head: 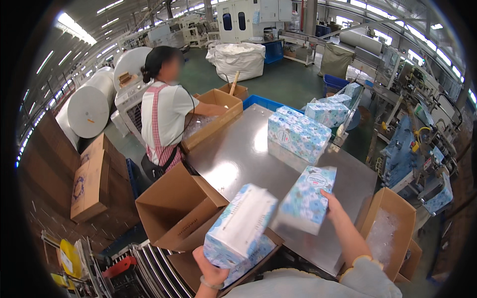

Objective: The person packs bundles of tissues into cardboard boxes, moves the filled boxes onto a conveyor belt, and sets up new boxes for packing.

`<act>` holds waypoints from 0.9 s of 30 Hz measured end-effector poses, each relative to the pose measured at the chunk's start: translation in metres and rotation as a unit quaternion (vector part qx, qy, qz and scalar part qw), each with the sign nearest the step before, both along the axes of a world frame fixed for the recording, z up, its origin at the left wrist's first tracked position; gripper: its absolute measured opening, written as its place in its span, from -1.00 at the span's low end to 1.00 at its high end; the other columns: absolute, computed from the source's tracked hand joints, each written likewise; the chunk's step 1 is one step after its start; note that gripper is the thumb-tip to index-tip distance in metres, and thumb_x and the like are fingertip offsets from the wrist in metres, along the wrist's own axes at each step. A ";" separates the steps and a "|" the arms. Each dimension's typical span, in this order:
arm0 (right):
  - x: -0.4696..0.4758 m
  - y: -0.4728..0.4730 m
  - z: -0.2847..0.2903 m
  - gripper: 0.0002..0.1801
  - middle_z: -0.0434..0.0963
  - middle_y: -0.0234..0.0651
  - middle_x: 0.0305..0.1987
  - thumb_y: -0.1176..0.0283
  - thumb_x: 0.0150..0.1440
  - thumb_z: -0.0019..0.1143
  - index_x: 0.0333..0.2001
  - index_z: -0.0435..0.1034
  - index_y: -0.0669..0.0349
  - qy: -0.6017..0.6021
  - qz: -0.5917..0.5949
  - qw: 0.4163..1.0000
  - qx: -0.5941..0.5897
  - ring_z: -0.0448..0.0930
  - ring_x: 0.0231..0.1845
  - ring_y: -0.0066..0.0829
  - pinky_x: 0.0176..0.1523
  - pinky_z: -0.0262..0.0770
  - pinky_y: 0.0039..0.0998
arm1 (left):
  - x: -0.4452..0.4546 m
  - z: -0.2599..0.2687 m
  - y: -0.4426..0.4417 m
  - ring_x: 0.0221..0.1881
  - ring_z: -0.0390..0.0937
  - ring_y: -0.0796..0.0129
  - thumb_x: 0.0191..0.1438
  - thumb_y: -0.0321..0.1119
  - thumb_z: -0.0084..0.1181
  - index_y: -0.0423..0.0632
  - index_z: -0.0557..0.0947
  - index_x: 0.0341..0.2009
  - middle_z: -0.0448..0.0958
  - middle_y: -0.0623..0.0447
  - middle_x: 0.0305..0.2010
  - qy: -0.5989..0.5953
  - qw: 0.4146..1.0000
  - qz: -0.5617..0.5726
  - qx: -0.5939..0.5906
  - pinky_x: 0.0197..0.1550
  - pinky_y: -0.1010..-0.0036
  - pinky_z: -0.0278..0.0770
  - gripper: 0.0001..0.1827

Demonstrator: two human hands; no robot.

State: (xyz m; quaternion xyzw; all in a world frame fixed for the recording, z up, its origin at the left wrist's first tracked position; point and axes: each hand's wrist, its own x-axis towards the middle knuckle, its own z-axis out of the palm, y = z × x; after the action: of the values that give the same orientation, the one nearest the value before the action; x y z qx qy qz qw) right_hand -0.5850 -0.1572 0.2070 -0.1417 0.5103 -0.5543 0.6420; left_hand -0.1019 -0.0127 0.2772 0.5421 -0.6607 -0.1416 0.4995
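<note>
My left hand (pixel 212 266) grips the near end of a blue floral tissue pack (pixel 240 223), tilted with its white top strip facing up. That pack is held over an open cardboard carton (pixel 274 240), where more floral packs (pixel 257 253) show beneath it. Out to the right, my right hand (pixel 329 203) holds the right side of a second tissue pack (pixel 307 199), whose printed face is turned up. This pack is over the metal table (pixel 238 149); whether it touches the surface I cannot tell. Farther back on the table stands a group of tissue packs (pixel 298 134).
An empty-looking open carton (pixel 175 212) sits left of the packs, above a roller conveyor (pixel 156 268). A co-worker (pixel 162 111) reaches into a cardboard box (pixel 216 126). Packaging machinery (pixel 413 149) and a box of clear plastic film (pixel 384 231) are on the right.
</note>
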 end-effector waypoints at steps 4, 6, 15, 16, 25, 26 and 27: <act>0.087 0.036 0.036 -0.35 0.52 -0.17 0.24 0.01 0.27 0.13 0.28 0.33 0.22 -0.256 0.018 0.964 -0.064 0.53 0.23 -0.14 0.35 0.40 -0.06 | 0.045 -0.026 0.048 0.00 0.37 -0.18 -0.30 -0.30 0.37 -0.19 0.44 0.10 0.44 -0.22 -0.01 -0.203 0.973 0.051 0.095 0.09 0.06 0.33 -0.23; 0.133 0.048 0.059 -0.34 0.52 -0.16 0.24 -0.02 0.29 0.08 0.29 0.32 0.23 -0.263 0.039 0.959 -0.102 0.52 0.24 -0.14 0.37 0.38 -0.09 | 0.050 -0.047 0.040 0.06 0.37 -0.16 -0.31 -0.28 0.40 -0.16 0.44 0.13 0.44 -0.21 0.04 -0.294 0.935 -0.019 0.195 0.12 0.07 0.34 -0.19; 0.287 0.078 0.120 0.07 0.40 -0.01 0.24 0.30 -0.01 0.49 0.49 0.01 0.19 0.497 0.316 0.665 -0.460 0.41 0.26 0.03 0.31 0.36 -0.06 | 0.052 -0.138 0.030 0.40 0.22 -0.08 -0.02 0.20 0.30 -0.04 0.39 0.32 0.33 -0.20 0.36 -0.357 0.822 -0.031 0.443 0.42 0.08 0.14 -0.10; 0.306 0.071 0.111 0.01 0.42 -0.05 0.22 0.28 0.01 0.46 0.48 0.07 0.09 0.537 0.365 0.527 -0.549 0.42 0.24 0.04 0.31 0.34 -0.03 | 0.066 -0.187 0.048 0.41 0.21 -0.10 0.00 0.19 0.28 -0.04 0.38 0.33 0.32 -0.19 0.37 -0.326 0.856 -0.025 0.402 0.44 0.07 0.12 -0.11; 0.377 0.041 0.012 -0.21 0.18 -0.17 0.50 0.02 0.17 0.23 0.45 0.17 -0.16 0.674 0.442 0.301 -0.510 0.07 0.55 -0.06 0.48 -0.12 0.33 | 0.048 -0.042 0.056 0.40 0.24 -0.24 0.15 0.05 0.20 -0.16 0.41 0.31 0.33 -0.33 0.36 -0.306 0.928 0.099 0.190 0.42 -0.01 0.17 -0.25; 0.367 0.039 0.006 -0.17 0.13 -0.16 0.53 -0.01 0.16 0.23 0.47 0.14 -0.16 0.675 0.449 0.324 -0.487 0.02 0.58 -0.05 0.48 -0.15 0.35 | 0.051 -0.049 0.054 0.44 0.15 -0.23 0.17 0.11 0.15 -0.15 0.33 0.36 0.24 -0.34 0.42 -0.312 0.913 0.131 0.229 0.45 -0.02 0.08 -0.19; 0.359 0.037 0.003 -0.13 0.08 -0.15 0.57 -0.04 0.15 0.23 0.48 0.10 -0.16 0.674 0.455 0.343 -0.469 -0.03 0.61 -0.04 0.48 -0.17 0.36 | 0.058 -0.062 0.052 0.49 0.07 -0.23 0.20 0.17 0.09 -0.13 0.26 0.41 0.16 -0.34 0.47 -0.317 0.895 0.169 0.266 0.49 -0.02 0.00 -0.14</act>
State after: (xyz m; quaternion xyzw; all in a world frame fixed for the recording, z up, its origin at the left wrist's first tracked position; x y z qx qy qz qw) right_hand -0.2258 -0.1199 0.2100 -0.9560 0.2836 -0.0416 0.0622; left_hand -0.0435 0.0392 0.2147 0.7745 -0.6199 -0.0465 0.1172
